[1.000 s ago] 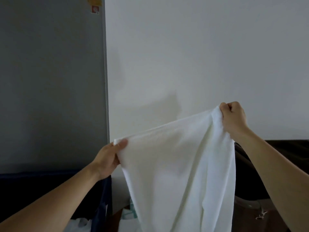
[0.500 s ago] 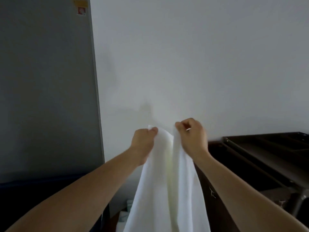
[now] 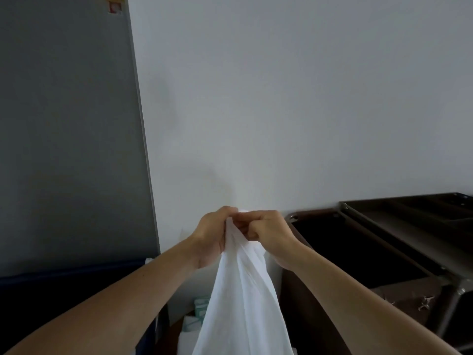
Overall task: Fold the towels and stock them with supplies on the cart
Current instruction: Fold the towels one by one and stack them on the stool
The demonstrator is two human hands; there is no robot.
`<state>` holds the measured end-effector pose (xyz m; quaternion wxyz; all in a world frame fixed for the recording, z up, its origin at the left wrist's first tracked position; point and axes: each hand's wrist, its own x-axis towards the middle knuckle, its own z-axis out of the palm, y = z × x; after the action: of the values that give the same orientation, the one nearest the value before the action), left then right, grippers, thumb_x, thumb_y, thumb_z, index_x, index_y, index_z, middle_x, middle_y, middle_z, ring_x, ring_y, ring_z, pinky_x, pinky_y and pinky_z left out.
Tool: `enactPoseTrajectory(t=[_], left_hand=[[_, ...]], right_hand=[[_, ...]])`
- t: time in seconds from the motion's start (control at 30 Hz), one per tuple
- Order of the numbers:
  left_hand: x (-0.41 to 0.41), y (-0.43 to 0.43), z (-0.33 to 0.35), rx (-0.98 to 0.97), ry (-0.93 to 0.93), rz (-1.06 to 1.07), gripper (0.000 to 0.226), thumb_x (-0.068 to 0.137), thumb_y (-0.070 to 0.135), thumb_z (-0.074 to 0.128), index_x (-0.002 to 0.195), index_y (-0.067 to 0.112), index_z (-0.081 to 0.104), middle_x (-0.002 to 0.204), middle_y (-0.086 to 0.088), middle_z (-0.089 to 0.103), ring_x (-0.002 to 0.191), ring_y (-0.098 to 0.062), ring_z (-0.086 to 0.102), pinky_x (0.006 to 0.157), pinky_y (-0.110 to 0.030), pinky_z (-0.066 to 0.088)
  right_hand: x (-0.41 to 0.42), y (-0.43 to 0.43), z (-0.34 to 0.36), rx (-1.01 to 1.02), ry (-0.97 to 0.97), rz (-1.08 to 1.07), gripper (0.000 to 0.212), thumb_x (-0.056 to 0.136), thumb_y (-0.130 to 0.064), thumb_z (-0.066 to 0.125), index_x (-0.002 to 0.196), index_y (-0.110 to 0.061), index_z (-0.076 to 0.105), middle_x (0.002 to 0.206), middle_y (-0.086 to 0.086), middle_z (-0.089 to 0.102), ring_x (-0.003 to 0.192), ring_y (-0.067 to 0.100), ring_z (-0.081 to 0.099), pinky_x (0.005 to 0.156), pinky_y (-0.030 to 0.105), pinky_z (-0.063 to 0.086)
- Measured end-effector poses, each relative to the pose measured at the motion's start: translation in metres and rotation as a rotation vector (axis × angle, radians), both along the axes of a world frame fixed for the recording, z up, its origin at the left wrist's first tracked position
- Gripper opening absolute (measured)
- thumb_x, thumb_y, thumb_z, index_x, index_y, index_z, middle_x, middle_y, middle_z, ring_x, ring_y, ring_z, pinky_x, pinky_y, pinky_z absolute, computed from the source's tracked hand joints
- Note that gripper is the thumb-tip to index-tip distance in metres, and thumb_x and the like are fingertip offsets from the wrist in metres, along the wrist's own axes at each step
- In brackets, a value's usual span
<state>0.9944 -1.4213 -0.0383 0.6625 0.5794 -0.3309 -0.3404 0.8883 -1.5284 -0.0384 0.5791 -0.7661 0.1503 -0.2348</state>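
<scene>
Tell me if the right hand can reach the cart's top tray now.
Probably yes: the top tray lies just right of the right hand, nothing between, though that hand and the left hand both pinch the white towel.

- We are losing the lower end of the towel [image 3: 243,298] below the bottom edge, and its top corners are lying hidden inside the left hand [image 3: 212,239] and right hand [image 3: 270,235].
- We are seeing the cart [image 3: 409,235] running off the right edge.
- We are failing to read the sticker [image 3: 115,6], which the top edge is cutting.
- We are making out only part of some pale green packs [image 3: 201,307] behind the towel.
</scene>
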Motion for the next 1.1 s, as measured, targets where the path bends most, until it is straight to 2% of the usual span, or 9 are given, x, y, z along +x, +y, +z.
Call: enactPoseTrajectory(t=[0.1,0.3,0.4,0.5,0.6,0.73,0.93,1.0,1.1], left_hand=[[0.004,0.007,0.003,-0.059,-0.035,-0.14,0.036,0.101,0.016,0.044,0.122,-0.002,0.067,0.121,-0.024,0.067,0.115,-0.037,0.065,0.099,-0.04,0.053],[0.004,0.008,0.024,-0.05,-0.08,-0.108,0.032,0.1,0.013,0.05,0.116,-0.008,0.067,0.118,-0.027,0.067,0.111,-0.038,0.066,0.094,-0.04,0.055],[0.008,0.006,0.049,-0.055,-0.068,0.084,0.024,0.097,0.007,0.051,0.106,-0.007,0.068,0.104,-0.023,0.07,0.093,-0.034,0.069,0.084,-0.043,0.056],[0.016,0.0,0.092,-0.139,-0.11,0.212,0.019,0.096,0.007,0.053,0.101,-0.005,0.067,0.097,-0.017,0.07,0.088,-0.03,0.068,0.083,-0.042,0.055],[0.017,-0.012,0.136,-0.239,-0.27,0.309,0.011,0.097,0.008,0.051,0.095,0.004,0.062,0.096,-0.016,0.059,0.087,-0.026,0.059,0.079,-0.038,0.048],[0.021,-0.03,0.16,-0.236,-0.478,0.434,0.018,0.096,0.012,0.048,0.077,0.012,0.05,0.074,-0.005,0.047,0.07,-0.02,0.047,0.065,-0.031,0.037],[0.029,-0.029,0.162,-0.277,-0.537,0.46,0.032,0.094,0.013,0.047,0.063,0.02,0.048,0.059,0.009,0.049,0.055,-0.009,0.048,0.055,-0.021,0.039],[0.033,-0.024,0.163,-0.279,-0.555,0.449,0.023,0.094,0.015,0.046,0.072,0.015,0.052,0.068,0.003,0.053,0.065,-0.013,0.052,0.062,-0.026,0.043],[0.045,-0.014,0.162,-0.272,-0.583,0.456,0.014,0.095,0.018,0.045,0.087,0.01,0.054,0.084,-0.01,0.049,0.079,-0.022,0.049,0.072,-0.037,0.041]], right_hand=[[-0.005,0.002,0.008,0.168,-0.132,0.114,0.056,0.07,0.019,0.032,0.102,0.001,0.075,0.096,0.018,0.076,0.093,0.03,0.074,0.078,0.03,0.059],[-0.007,0.001,0.011,0.417,-0.394,0.044,0.034,0.08,0.019,0.03,0.094,-0.002,0.053,0.088,0.026,0.073,0.081,0.039,0.073,0.069,0.037,0.059],[-0.017,-0.016,0.017,0.191,-0.422,-0.145,0.024,0.085,0.011,0.043,0.088,-0.007,0.059,0.08,0.013,0.075,0.071,0.03,0.072,0.056,0.03,0.055],[-0.031,-0.051,0.018,-0.237,-0.319,-0.379,0.029,0.086,-0.007,0.066,0.104,-0.03,0.06,0.102,-0.01,0.071,0.094,0.007,0.064,0.077,0.028,0.049],[-0.041,-0.07,0.01,-0.395,-0.175,-0.361,0.051,0.082,-0.033,0.077,0.123,-0.045,0.049,0.129,-0.02,0.054,0.118,0.002,0.049,0.101,0.027,0.038],[-0.049,-0.075,-0.014,-0.648,-0.211,-0.405,0.07,0.079,-0.044,0.079,0.137,-0.043,0.039,0.138,-0.022,0.039,0.118,-0.001,0.041,0.097,0.018,0.031],[-0.061,-0.085,-0.037,-0.92,-0.136,-0.244,0.04,0.094,-0.014,0.066,0.126,-0.037,0.061,0.151,-0.012,0.029,0.101,0.004,0.053,0.091,0.02,0.049],[-0.065,-0.087,-0.036,-0.874,-0.005,-0.185,0.022,0.099,-0.039,0.054,0.117,-0.036,0.066,0.138,-0.018,0.044,0.095,0.005,0.056,0.092,0.025,0.052],[-0.07,-0.089,-0.027,-0.887,0.212,-0.111,0.07,0.085,-0.079,0.022,0.107,-0.031,0.068,0.102,-0.016,0.062,0.086,0.009,0.059,0.083,0.04,0.051]])
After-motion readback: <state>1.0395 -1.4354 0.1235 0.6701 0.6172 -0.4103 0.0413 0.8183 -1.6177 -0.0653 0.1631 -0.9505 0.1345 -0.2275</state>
